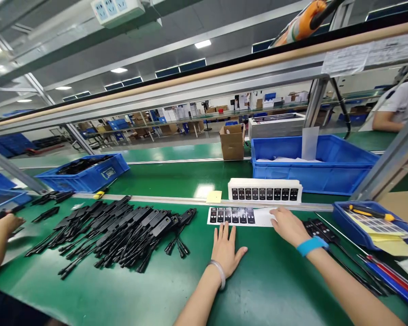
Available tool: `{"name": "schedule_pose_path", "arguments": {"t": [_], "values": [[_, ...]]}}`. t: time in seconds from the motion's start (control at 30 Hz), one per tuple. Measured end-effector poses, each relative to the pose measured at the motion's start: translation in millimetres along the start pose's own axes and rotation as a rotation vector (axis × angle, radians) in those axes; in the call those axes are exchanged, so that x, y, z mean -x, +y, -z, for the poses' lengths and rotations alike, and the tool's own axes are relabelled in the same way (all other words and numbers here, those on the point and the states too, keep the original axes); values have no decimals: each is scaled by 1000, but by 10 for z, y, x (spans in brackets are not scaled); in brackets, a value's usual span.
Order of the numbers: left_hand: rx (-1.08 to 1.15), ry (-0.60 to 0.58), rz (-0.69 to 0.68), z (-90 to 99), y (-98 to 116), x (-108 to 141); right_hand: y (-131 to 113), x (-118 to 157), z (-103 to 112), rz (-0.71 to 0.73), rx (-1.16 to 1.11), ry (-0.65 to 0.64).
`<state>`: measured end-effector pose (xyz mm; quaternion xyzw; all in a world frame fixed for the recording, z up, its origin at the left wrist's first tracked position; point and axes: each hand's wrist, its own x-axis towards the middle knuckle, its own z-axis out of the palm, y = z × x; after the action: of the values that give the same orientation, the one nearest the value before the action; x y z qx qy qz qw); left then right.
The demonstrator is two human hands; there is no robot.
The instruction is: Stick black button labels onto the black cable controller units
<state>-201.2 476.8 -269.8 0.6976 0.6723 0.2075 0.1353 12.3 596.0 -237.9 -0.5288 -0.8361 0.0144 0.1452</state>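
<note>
A white strip bearing several black labels lies on the green table. My left hand rests palm down with its fingers spread, fingertips at the strip's lower edge. At the strip's right end is my right hand, its fingers bent together over the bare white end. Behind the strip, a white stack of label sheets stands on edge. Many black cabled devices lie heaped left of my left hand. A few more black devices lie beside my right wrist.
A yellow note lies behind the strip. Blue bins stand at the back left and back right. A small blue tray holds a screwdriver and sheets. Pens lie at the right. Another person's hand is at far left.
</note>
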Motion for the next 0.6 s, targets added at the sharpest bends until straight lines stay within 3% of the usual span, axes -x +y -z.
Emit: {"name": "schedule_pose_path", "arguments": {"t": [0.13, 0.27, 0.5, 0.6], "values": [[-139, -26, 15, 1, 26, 5, -201, -375, -282, 13, -241, 32], [-135, -26, 16, 13, 29, 12, -251, -456, -430, -40, -468, 128], [-78, -5, -11, 41, 72, 5, -12, -157, -218, -321, -823, 354], [-168, 205, 100, 270, -39, -21, 39, 138, -62, -385, -1012, 363]]}}
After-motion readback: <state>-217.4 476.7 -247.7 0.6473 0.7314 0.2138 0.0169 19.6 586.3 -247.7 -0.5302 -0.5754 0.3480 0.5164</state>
